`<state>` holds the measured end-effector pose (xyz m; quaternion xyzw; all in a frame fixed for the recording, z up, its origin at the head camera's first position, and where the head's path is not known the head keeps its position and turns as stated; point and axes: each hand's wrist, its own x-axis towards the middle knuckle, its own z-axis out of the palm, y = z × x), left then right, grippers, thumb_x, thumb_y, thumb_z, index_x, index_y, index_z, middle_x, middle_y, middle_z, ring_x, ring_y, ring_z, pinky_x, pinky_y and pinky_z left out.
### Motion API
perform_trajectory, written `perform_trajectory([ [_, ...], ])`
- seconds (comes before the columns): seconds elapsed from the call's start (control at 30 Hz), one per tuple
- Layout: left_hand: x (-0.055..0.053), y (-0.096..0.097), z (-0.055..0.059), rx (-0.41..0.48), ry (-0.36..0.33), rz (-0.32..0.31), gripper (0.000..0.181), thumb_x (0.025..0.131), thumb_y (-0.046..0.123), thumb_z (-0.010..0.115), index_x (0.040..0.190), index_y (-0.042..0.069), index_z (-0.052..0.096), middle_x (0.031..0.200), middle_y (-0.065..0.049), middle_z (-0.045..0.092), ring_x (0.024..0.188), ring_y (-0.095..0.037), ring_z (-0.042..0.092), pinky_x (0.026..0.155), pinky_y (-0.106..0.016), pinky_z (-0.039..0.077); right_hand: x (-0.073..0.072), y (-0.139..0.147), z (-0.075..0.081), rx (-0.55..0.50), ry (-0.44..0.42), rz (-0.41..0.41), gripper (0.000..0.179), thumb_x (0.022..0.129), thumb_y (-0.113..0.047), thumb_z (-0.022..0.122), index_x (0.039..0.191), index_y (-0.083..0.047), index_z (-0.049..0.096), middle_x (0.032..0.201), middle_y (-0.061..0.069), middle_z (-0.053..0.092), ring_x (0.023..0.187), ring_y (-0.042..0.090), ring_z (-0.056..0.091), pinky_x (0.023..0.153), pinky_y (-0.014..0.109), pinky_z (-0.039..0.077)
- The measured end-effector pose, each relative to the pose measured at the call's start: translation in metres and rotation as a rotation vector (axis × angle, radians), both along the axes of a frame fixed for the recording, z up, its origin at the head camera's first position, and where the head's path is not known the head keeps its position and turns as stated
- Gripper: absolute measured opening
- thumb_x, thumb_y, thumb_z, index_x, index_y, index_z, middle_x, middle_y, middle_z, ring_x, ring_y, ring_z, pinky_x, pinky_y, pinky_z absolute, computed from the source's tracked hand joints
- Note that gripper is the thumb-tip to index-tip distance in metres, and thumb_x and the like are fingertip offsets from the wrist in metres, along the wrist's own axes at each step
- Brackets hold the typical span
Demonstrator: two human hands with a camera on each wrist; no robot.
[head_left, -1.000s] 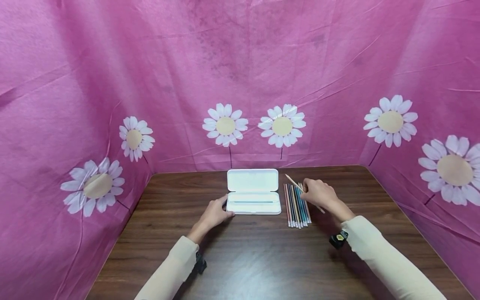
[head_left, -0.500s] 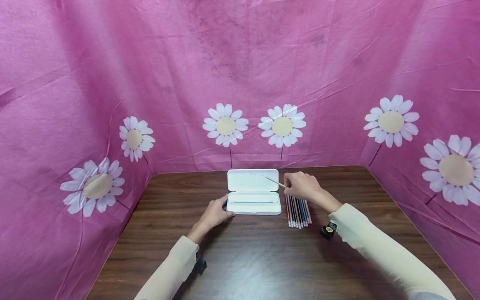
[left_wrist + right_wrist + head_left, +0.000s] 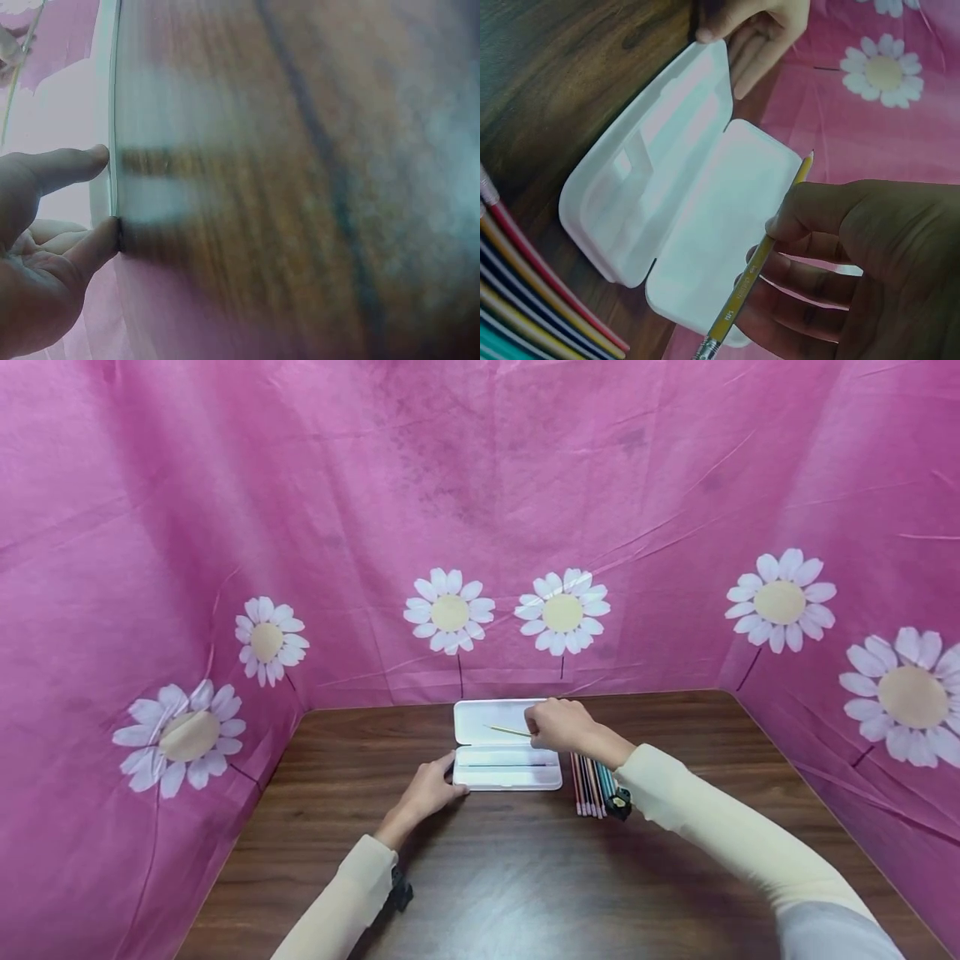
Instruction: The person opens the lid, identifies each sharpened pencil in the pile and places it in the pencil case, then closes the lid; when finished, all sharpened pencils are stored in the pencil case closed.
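Observation:
A white pencil case (image 3: pixel 506 782) lies open on the table, lid (image 3: pixel 474 717) folded back. My left hand (image 3: pixel 427 787) is at its left front corner, thumb and fingers straight against the edge. A yellow pencil (image 3: pixel 744 292) is pinched between thumb and fingers of my right hand (image 3: pixel 561 724), above the case. Its sharpened tip points left in the head view; its metal eraser end shows in the right wrist view. Along the case's inside runs a thin bluish line; I cannot tell whether it is a pencil or a ridge.
Right of the case, several coloured pencils (image 3: pixel 587 787) lie side by side, partly hidden under my right wrist. The brown wooden table (image 3: pixel 480 868) is enclosed by a pink cloth (image 3: pixel 495 510) with daisies at the back and sides.
My right hand has carried the yellow pencil leftward from above the row of pencils to above the case. The left hand has stayed at the case's corner.

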<state>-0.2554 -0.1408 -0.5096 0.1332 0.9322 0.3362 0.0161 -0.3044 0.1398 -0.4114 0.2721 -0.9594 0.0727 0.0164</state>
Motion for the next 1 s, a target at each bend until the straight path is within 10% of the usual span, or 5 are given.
perform_trajectory([
  [1.0, -0.001, 0.0, 0.0, 0.017, 0.002, -0.002, 0.077, 0.089, 0.016, 0.086, 0.153, -0.008, 0.051, 0.146, -0.029, 0.063, 0.13, -0.038, 0.066, 0.112, -0.053, 0.052, -0.023, -0.043, -0.055, 0.053, -0.108, 0.094, 0.019, 0.089, -0.008, 0.077, 0.074, -0.017, 0.068, 0.075, -0.002, 0.067, 0.072, 0.018, 0.06, 0.065, 0.04, 0.055],
])
